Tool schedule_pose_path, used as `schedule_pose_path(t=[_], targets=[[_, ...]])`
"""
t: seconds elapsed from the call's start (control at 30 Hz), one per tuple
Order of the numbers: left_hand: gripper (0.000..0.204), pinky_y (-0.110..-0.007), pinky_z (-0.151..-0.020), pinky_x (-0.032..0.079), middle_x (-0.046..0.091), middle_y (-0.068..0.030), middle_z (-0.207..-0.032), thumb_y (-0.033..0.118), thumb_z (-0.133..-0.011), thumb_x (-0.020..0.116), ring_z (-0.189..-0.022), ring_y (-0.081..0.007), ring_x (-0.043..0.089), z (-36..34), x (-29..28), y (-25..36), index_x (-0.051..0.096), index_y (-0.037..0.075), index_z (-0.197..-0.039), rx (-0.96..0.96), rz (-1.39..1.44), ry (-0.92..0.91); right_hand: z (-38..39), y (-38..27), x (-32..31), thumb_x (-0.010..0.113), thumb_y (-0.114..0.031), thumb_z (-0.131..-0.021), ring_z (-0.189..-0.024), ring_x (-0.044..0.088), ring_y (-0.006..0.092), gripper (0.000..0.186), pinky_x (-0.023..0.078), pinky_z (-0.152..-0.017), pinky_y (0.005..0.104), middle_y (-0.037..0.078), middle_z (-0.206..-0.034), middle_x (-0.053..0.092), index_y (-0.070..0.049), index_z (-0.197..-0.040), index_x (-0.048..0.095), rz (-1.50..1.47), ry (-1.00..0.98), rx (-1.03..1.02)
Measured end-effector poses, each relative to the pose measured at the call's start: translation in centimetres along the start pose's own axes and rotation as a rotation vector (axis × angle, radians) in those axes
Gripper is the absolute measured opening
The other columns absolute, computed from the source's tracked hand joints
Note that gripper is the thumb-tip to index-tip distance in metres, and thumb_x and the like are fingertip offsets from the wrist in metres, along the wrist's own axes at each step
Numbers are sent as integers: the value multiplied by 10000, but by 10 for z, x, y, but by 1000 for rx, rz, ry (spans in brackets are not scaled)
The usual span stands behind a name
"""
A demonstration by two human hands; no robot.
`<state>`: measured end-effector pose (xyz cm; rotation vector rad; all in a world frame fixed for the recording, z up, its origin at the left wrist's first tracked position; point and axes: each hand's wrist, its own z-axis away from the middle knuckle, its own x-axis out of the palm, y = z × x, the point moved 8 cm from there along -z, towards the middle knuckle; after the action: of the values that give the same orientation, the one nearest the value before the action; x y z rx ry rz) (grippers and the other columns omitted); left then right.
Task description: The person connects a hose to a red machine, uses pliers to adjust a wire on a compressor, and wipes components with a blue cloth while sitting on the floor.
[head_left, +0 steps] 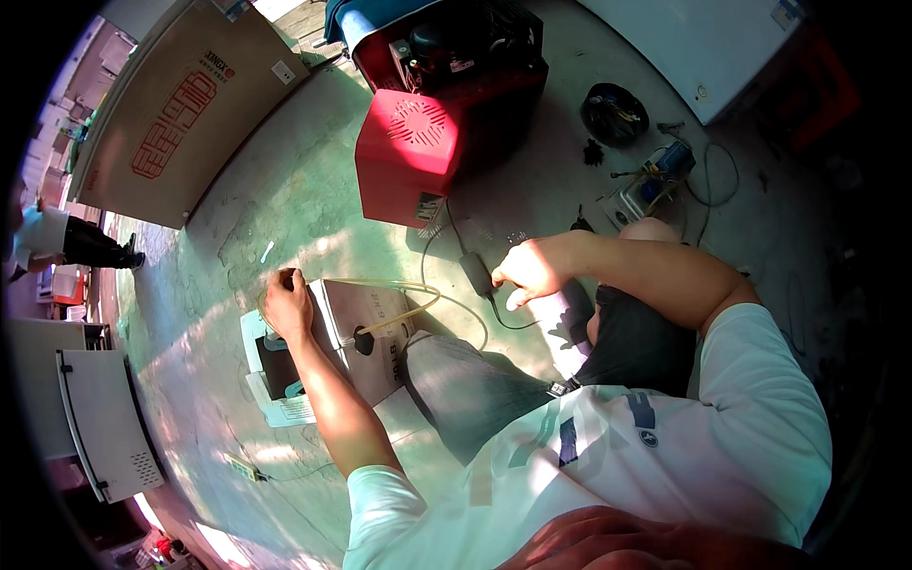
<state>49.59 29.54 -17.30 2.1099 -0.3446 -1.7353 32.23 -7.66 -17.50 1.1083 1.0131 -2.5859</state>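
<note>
My left hand [288, 306] is at the far left edge of a grey-white cardboard box [380, 323], its fingers bent together at the tips; what they pinch, if anything, I cannot make out. A yellowish hose [404, 312] loops over the box and runs into a dark hole in its side. Beside the box lies a pale teal and white casing [258, 366] with a dark middle, partly behind my left forearm. My right hand [532, 271] hangs loosely over my knee, thumb and fingers apart and holding nothing. Close to its fingertips, a black power adapter [477, 274] lies on the floor with its cable.
Ahead stands a red vented housing [408, 152], with an opened machine showing a black compressor [432, 43] behind it. At right are a coiled black hose [614, 114] and a small blue-topped pump [673, 161]. A large carton [180, 104], a power strip [245, 466] and a person [71, 237] are at left.
</note>
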Motion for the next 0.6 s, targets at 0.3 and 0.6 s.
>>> schedule_pose_path(t=[0.3, 0.6], targets=[[283, -410, -846, 524, 748, -114, -982, 332, -925, 639, -952, -326, 701, 4, -4, 3, 722, 94, -1054, 17, 19, 50, -1, -1, -152, 686, -274, -928, -1086, 668, 283, 413, 520, -933, 380, 164, -1137, 697, 21, -1213, 635, -238, 485, -161], [294, -410, -839, 526, 747, -120, -950, 326, -934, 639, -915, -328, 702, 4, -4, 1, 704, 78, -1077, -82, 42, -5, -127, 91, -466, 598, -202, -884, -1009, 653, 411, 297, 513, -860, 480, 233, -1084, 693, -53, -1123, 694, 457, 1167, -226]])
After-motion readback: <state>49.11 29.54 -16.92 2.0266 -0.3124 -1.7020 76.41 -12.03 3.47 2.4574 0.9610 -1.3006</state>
